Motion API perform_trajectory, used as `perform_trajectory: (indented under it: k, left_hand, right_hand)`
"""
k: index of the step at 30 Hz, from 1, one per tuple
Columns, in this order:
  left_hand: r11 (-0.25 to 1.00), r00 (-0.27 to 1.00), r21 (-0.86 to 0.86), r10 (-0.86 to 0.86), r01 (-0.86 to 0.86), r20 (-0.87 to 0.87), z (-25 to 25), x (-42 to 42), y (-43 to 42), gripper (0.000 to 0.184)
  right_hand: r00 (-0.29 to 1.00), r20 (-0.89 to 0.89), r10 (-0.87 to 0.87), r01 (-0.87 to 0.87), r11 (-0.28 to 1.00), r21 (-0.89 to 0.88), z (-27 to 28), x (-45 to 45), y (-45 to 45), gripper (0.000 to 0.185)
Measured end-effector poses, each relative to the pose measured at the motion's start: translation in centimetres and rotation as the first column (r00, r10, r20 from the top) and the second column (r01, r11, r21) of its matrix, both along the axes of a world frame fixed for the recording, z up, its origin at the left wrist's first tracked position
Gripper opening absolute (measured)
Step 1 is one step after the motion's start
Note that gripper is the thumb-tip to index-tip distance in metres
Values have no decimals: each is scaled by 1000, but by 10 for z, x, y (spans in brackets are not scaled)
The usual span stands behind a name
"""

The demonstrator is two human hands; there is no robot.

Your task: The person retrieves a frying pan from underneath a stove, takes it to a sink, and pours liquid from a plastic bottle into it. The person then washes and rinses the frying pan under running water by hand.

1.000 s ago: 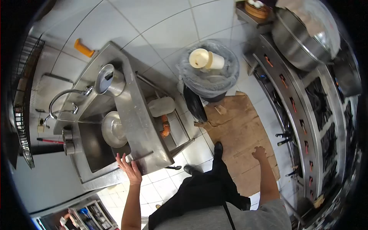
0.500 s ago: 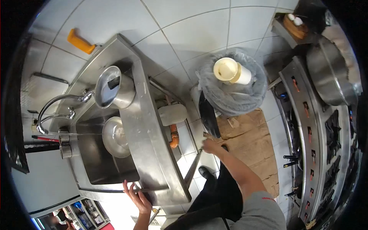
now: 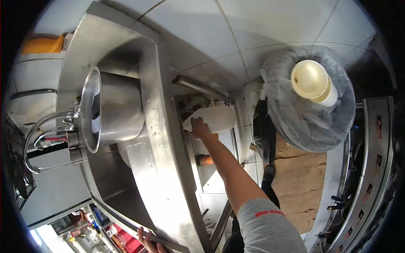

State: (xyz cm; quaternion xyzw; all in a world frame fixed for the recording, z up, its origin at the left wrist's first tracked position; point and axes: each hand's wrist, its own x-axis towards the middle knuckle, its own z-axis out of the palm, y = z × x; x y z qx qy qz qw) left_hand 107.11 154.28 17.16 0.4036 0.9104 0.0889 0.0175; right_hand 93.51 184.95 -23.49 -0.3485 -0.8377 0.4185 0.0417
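My right hand [image 3: 200, 127] reaches beneath the steel sink counter [image 3: 162, 147], its fingers closed at the narrow top of a whitish plastic jug [image 3: 219, 118]. The jug stands among pipes under the counter, close to an orange pipe fitting [image 3: 205, 160]. At the bottom of the view, my left hand [image 3: 149, 242] rests on the sink's near edge with its fingers apart, partly cut off by the frame. A deep steel pot [image 3: 120, 107] with something dark inside stands on the counter. Only a sliver of the bowl in the sink basin [image 3: 114, 181] shows.
A thin stream of water runs from the curved faucet [image 3: 31, 147]. Beyond my right arm is a bin lined with a clear bag [image 3: 287, 114], holding cream-coloured tubs [image 3: 310, 80]. Cardboard [image 3: 299, 189] covers the floor, and a stove [image 3: 371, 168] stands at the right.
My right hand has gone from beside the counter to the jug below it and closed there. The view has moved lower and nearer; my left hand stays at the sink edge.
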Motion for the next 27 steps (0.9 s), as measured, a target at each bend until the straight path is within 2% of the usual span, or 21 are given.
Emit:
perform_trajectory:
  k: [1, 3, 4, 7, 9, 11, 13, 14, 17, 19, 20, 21, 22, 23, 24, 25, 27]
  left_hand:
    - [999, 998, -8, 45, -44, 49, 1, 1, -1, 51]
    - [991, 979, -25, 135, -133, 150, 5, 7, -2, 51]
    - [992, 985, -8, 124, -124, 121, 3, 6, 0, 51]
    - [998, 999, 48, 33, -35, 41, -3, -1, -9, 49]
    - [999, 999, 24, -36, 35, 19, 0, -5, -9, 45]
    - [997, 994, 21, 67, -69, 85, -1, 1, -12, 47]
    - [997, 995, -29, 72, -70, 71, 4, -1, -15, 44]
    - [997, 993, 23, 71, -74, 91, 2, -1, -17, 43]
    - [995, 995, 88, 43, -52, 94, 3, -1, -17, 38]
    - [974, 987, 218, 31, -66, 160, -1, -1, -19, 40]
    - [972, 990, 231, 12, -45, 142, -2, -1, -22, 39]
    - [968, 992, 250, -7, -24, 123, -1, -1, -21, 37]
    - [971, 995, 237, -1, -23, 101, 4, 0, -18, 35]
    - [968, 995, 251, -8, -16, 95, 8, 1, -16, 34]
    - [955, 995, 296, -18, -13, 101, 6, 1, -18, 34]
    - [940, 994, 340, -29, -8, 105, 6, 0, -21, 35]
    - [960, 998, 279, -9, -9, 61, 17, 3, -19, 37]
  right_hand:
    - [996, 60, 59, -56, 997, -51, 1, 5, 3, 31]
    - [971, 113, 210, -212, 977, 8, 4, 22, 7, 29]
    - [949, 145, 281, -289, 957, 37, 5, 33, 9, 28]
    - [995, -20, 97, -92, 979, 182, -1, 78, 5, 26]
    - [988, -156, -21, 25, 1000, 19, 10, 122, 24, 27]
    - [946, -304, -115, 85, 990, -111, 22, 164, 44, 31]
    - [913, -331, -238, 178, 963, -201, 68, 199, 63, 28]
    - [891, -342, -300, 224, 943, -245, 95, 216, 72, 26]
    - [874, -425, -236, 151, 963, -224, 159, 257, 101, 30]
    - [855, -473, -214, 154, 975, -163, 215, 280, 120, 28]
    - [925, -332, -184, 171, 983, -68, 253, 289, 133, 31]
    - [918, -343, -200, 178, 979, -97, 265, 299, 147, 35]
    - [900, -371, -229, 237, 971, -26, 291, 305, 156, 38]
    - [851, -483, -208, 192, 978, -83, 308, 311, 170, 38]
    - [861, -480, -170, 220, 974, 51, 326, 316, 186, 36]
    - [827, -531, -185, 171, 982, -75, 363, 316, 196, 33]
    - [800, -548, -246, 183, 969, -168, 435, 318, 200, 30]
